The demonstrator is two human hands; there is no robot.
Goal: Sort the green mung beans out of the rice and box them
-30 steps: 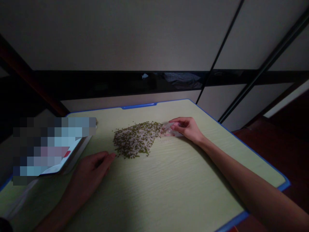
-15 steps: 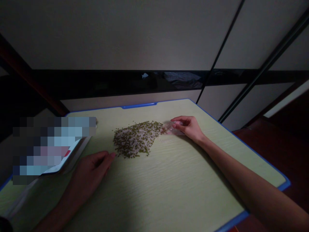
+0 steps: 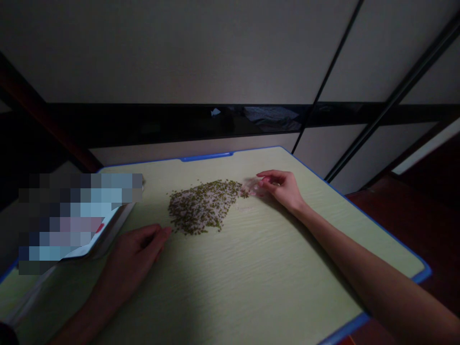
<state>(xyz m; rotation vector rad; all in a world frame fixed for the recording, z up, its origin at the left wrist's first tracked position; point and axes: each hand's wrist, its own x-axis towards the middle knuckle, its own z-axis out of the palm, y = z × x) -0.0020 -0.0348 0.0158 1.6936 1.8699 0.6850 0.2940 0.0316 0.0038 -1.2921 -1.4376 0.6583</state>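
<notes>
A heap of small green beans mixed with pale grains (image 3: 201, 207) is spread on the table (image 3: 258, 268). Right of it, my right hand (image 3: 282, 187) is closed in a pinch on a thin clear plastic bag with pink marks (image 3: 254, 186). The bag's left end lies by the heap's right tip, where a few beans touch or sit under it; I cannot tell which. My left hand (image 3: 138, 251) rests low at the heap's near left edge, thumb and fingers pressed together. Whatever its fingertips hold, if anything, is hidden.
At the left of the table stands a tablet-like screen (image 3: 81, 247), mostly blurred out, with a pale strip trailing below it. The tabletop has a blue rim and a blue handle (image 3: 206, 157) at the far edge. Cabinet doors (image 3: 179, 52) rise close behind.
My right hand has risen slightly and gathered the bag further into its fingers, so less of it lies flat on the table. My left hand and the heap look nearly unchanged.
</notes>
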